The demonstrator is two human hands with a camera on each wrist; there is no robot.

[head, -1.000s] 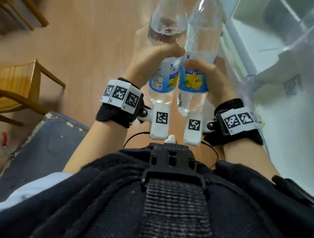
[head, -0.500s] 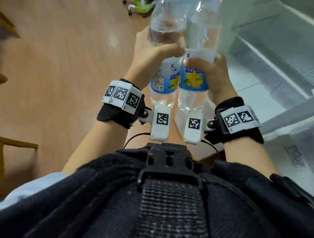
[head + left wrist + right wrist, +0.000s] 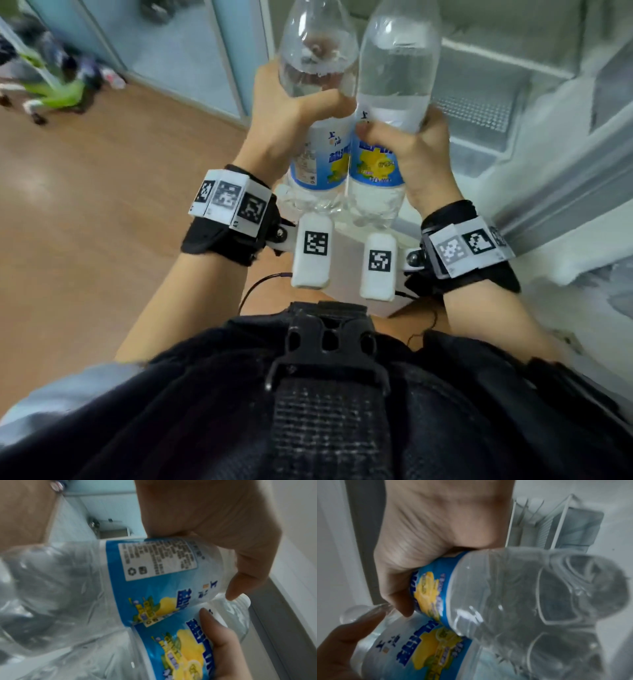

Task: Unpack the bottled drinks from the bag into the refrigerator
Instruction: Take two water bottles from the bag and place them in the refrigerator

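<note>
Bottled drinks are out of the bag and in your grip, but none shows inside the white open refrigerator [image 3: 534, 144] yet, so by my reading you are midway through carrying one load. The bag is not in view, so I cannot tell how many bottles remain in it. The refrigerator's clear shelves [image 3: 493, 65] stand in front of you and to your right, near the bottles; setting both down there looks like the step left for this pair.

Your left hand [image 3: 281, 126] is wrapped round the left clear plastic bottle with the blue and yellow label [image 3: 317, 68], thumb across its front. Your right hand [image 3: 407, 150] is wrapped round the right clear plastic bottle with the same label [image 3: 397, 68], thumb on the label's upper edge. The two bottles lean away from you, side by side and touching at the labels, above the brown wooden floor [image 3: 102, 192] at the refrigerator's edge.

Each label shows a yellow lemon picture on blue, with large Chinese characters too blurred to read. In the left wrist view the left bottle's label carries a white panel of small print [image 3: 159, 559] with a recycling symbol; the print is illegible. Square black-and-white marker tags [image 3: 227, 200] sit on your wristbands.
</note>
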